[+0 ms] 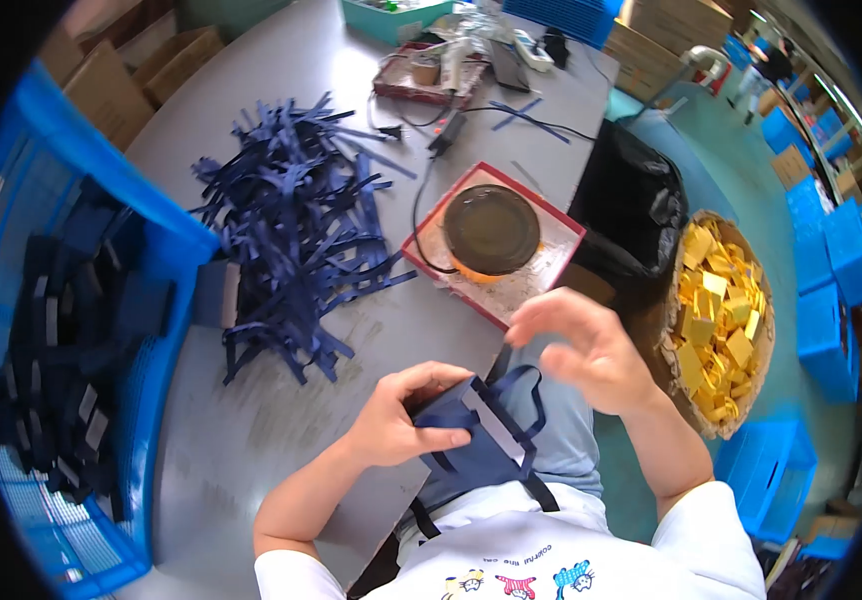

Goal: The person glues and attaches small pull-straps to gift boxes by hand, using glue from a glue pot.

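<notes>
My left hand (406, 415) is closed around a small navy gift box (466, 445) over my lap, with the thumb across its near side. A pale inner face shows along one edge of the box. A navy ribbon (531, 405) makes a loop off its right side. Just above the loop, my right hand (586, 350) is raised with its fingers curved and apart, and I see nothing in them. On the table to the left lies a heap of cut navy ribbon strips (301, 220). One more navy box (216, 294) stands at the heap's left edge.
A round dark-topped pot (491, 230) sits in a red-rimmed tray (431, 262), with a cable beside it. At left, a blue crate (176, 330) holds many navy boxes. To the right are a black bag (631, 200) and a carton of yellow boxes (716, 310).
</notes>
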### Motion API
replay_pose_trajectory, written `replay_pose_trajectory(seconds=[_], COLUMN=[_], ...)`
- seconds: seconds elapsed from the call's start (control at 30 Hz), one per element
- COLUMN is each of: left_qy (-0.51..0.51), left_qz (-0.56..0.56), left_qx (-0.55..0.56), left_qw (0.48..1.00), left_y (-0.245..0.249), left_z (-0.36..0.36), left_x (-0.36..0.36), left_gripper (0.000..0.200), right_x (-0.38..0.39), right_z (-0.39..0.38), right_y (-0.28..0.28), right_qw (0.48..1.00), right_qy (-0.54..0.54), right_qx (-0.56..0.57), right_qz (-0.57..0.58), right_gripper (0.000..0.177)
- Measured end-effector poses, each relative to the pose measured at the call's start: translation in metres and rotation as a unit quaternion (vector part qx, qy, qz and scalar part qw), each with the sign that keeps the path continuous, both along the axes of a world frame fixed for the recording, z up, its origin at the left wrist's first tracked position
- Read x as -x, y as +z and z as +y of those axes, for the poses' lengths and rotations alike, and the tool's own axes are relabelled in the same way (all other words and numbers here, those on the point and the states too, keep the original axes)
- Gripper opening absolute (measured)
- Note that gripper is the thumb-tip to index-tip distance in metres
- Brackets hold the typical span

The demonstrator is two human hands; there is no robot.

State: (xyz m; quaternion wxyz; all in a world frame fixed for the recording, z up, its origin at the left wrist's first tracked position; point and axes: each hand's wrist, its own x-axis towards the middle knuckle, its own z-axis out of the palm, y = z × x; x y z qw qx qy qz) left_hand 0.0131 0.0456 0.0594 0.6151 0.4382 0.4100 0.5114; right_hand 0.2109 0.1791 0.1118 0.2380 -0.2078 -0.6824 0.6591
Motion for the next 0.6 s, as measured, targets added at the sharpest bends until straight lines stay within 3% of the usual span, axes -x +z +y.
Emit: replay_pose_trajectory(seconds=[0.03, 0.07, 0.1, 0.2, 0.33, 0.43, 0.5, 0.6], left_qy=[0.021, 0.023, 0.031, 0.056, 0.1, 0.146, 0.149, 0.111], left_qz=[0.003, 0.01, 0.017, 0.075, 0.108, 0.157, 0.148, 0.158], left_qx=[0.002, 0.009, 0.018, 0.084, 0.246, 0.341, 0.432, 0.592], left_qw=[1.0, 1.0, 0.999, 0.992, 0.958, 0.915, 0.877, 0.782], left_y=[-0.003, -0.006, -0.007, -0.008, 0.0, -0.005, -0.007, -0.034], left_z=[-0.005, -0.013, -0.024, -0.077, -0.185, -0.279, -0.338, -0.437], left_x=[0.003, 0.006, 0.009, 0.02, 0.016, -0.019, -0.051, -0.105], left_gripper=[0.051, 0.051, 0.051, 0.052, 0.052, 0.049, 0.046, 0.063], right_x=[0.001, 0.003, 0.006, 0.027, 0.072, 0.104, 0.119, 0.13], right_z=[-0.001, 0.002, 0.003, -0.003, -0.018, -0.033, -0.04, -0.046], right_y=[-0.004, -0.004, -0.008, -0.028, -0.076, -0.096, -0.1, -0.111], right_qw=[0.999, 0.997, 0.996, 0.998, 0.998, 0.985, 0.979, 0.972], right_qy=[-0.052, -0.064, -0.052, -0.039, 0.043, 0.064, 0.083, 0.095], right_qx=[0.009, 0.012, 0.03, 0.05, 0.0, -0.15, -0.182, -0.212], right_qz=[0.012, 0.03, 0.066, 0.012, -0.035, -0.057, -0.046, -0.027], right_gripper=[0.038, 0.022, 0.019, 0.018, 0.015, 0.014, 0.014, 0.012])
